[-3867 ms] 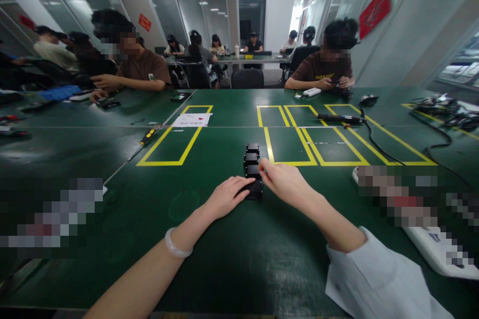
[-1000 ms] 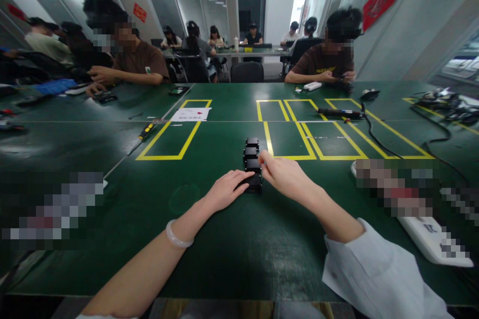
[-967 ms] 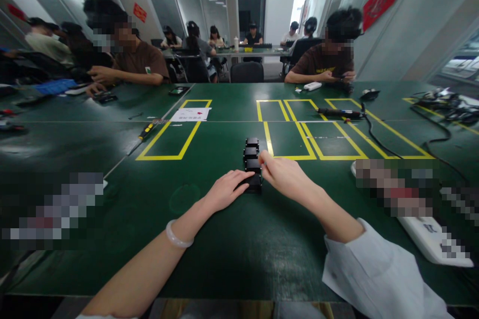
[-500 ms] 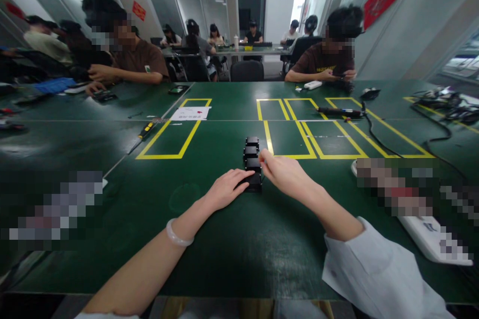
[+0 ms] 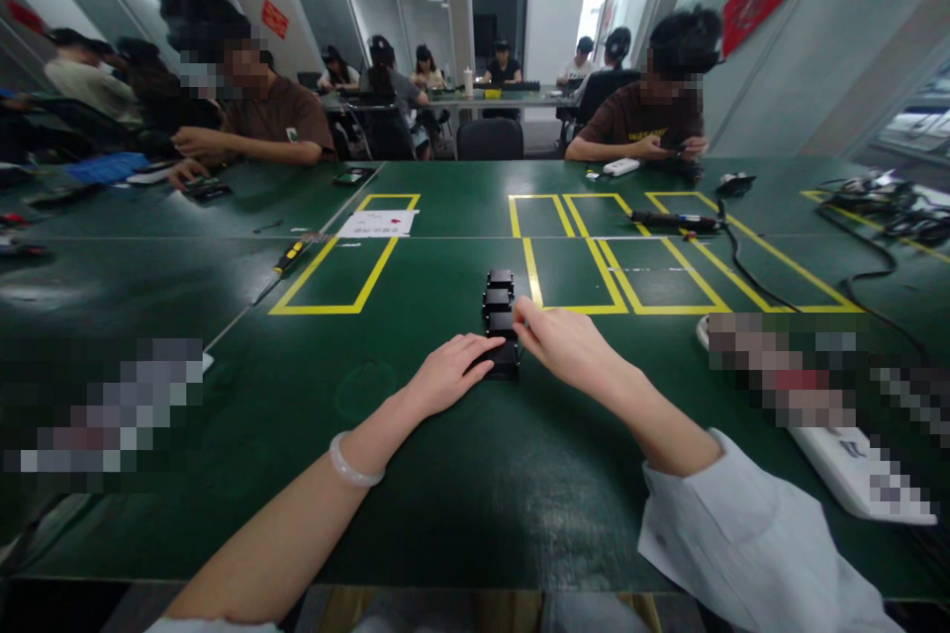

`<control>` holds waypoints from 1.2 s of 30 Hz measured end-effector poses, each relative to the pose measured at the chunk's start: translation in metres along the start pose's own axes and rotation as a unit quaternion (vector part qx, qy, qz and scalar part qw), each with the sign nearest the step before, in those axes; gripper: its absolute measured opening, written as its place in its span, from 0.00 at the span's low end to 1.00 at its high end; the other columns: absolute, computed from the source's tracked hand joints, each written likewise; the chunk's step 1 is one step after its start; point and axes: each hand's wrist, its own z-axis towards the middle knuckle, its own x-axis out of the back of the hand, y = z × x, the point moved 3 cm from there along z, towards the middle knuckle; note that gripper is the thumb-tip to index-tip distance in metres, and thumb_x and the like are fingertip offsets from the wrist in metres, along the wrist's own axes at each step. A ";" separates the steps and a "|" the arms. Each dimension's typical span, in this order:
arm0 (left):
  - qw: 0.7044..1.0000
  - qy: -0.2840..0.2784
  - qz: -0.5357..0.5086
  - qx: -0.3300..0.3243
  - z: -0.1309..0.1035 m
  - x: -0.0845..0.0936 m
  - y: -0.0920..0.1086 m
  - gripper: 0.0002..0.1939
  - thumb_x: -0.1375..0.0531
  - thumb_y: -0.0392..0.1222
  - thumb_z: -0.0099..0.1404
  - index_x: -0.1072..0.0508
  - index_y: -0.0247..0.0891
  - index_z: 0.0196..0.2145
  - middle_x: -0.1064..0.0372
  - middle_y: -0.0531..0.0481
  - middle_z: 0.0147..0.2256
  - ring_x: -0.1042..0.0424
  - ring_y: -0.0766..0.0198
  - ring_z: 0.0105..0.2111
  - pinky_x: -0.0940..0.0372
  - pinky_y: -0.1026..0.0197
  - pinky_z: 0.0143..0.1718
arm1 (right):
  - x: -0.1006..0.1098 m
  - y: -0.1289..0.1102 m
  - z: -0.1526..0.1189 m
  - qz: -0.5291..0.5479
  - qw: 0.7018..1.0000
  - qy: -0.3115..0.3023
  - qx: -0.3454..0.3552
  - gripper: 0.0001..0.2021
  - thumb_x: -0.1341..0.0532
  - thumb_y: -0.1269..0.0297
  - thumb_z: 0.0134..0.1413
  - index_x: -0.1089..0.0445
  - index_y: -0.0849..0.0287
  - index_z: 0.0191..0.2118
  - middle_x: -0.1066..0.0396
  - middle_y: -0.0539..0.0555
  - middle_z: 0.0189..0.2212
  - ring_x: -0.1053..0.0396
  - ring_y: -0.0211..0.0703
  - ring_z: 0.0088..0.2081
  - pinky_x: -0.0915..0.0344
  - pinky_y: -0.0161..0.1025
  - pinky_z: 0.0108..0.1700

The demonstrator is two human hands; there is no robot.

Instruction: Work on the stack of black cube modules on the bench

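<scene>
Where two bare forearms converge, one row of four black, box-shaped units with a hard-looking finish (image 5: 501,322), running away from the wearer. Location: near half of the glossy dark-green tabletop (image 5: 579,514), between yellow tape outlines and closer to those on the right. The central spot presumably keeps the row within reach of both hands.

Left hand (image 5: 447,374): palm down, fingers extended, thumb apart; fingertips on the nearest unit, probably to steady it. Right hand (image 5: 560,340): fingers curled, thumb and forefinger pressed together at the row's right side, by the third unit from the far end. Whether anything small is pinched there cannot be told. Coming in from opposite sides, the hands seem placed to brace on the left and do fine work on the right.

Accessories worn: pale, translucent round bangle (image 5: 356,462), left wrist; light grey cloth sleeve (image 5: 749,534), right forearm, its cuff well back from the fingers.

Farther out, left: white printed paper sheet (image 5: 377,224), overlapping a tape outline, perhaps as its label; yellow-and-black-handled screwdriver (image 5: 291,257), beside that outline.

Farther out, right: black pen-shaped corded tool (image 5: 674,220), lying across the tape lines; long white plastic strip (image 5: 861,475), partly pixelated, apparently set aside from the working area.
</scene>
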 end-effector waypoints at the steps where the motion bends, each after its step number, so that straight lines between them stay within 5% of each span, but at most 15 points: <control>1: 1.000 0.001 0.000 0.000 0.000 0.000 0.000 0.20 0.54 0.46 0.72 0.41 0.47 0.60 0.36 0.49 0.52 0.37 0.59 0.50 0.40 0.55 0.52 | 0.000 0.000 0.000 0.001 1.000 -0.001 0.000 0.10 0.54 0.63 0.65 0.40 0.57 0.44 0.27 0.52 0.30 0.30 0.40 0.30 0.52 0.34 0.27; 12: 1.000 0.010 0.005 -0.005 0.001 -0.003 -0.003 0.20 0.53 0.47 0.72 0.41 0.46 0.59 0.36 0.49 0.52 0.36 0.59 0.49 0.40 0.55 0.52 | -0.002 0.000 0.000 -0.004 1.000 -0.004 0.005 0.13 0.55 0.56 0.65 0.39 0.56 0.42 0.27 0.52 0.30 0.29 0.41 0.31 0.52 0.34 0.27; 20: 1.000 0.013 0.004 -0.009 0.000 -0.004 -0.004 0.20 0.53 0.46 0.72 0.41 0.47 0.59 0.36 0.49 0.52 0.36 0.59 0.49 0.39 0.55 0.51 | -0.001 0.000 -0.001 0.007 1.000 0.008 0.003 0.09 0.54 0.64 0.64 0.42 0.57 0.44 0.27 0.52 0.31 0.30 0.40 0.30 0.52 0.33 0.27; 31: 1.000 0.010 0.005 -0.008 0.000 -0.002 -0.002 0.20 0.53 0.46 0.72 0.41 0.45 0.59 0.36 0.49 0.52 0.36 0.59 0.49 0.40 0.55 0.52 | -0.001 0.000 -0.001 0.003 1.000 0.007 0.011 0.12 0.55 0.56 0.65 0.39 0.56 0.41 0.27 0.52 0.30 0.30 0.41 0.31 0.52 0.34 0.27; 36: 1.000 0.004 0.005 -0.001 0.000 -0.001 -0.001 0.20 0.53 0.46 0.72 0.41 0.46 0.59 0.36 0.49 0.52 0.37 0.59 0.50 0.39 0.55 0.52 | 0.000 0.000 0.000 0.000 1.000 0.004 0.000 0.10 0.55 0.62 0.65 0.40 0.56 0.44 0.27 0.52 0.30 0.30 0.40 0.29 0.52 0.34 0.27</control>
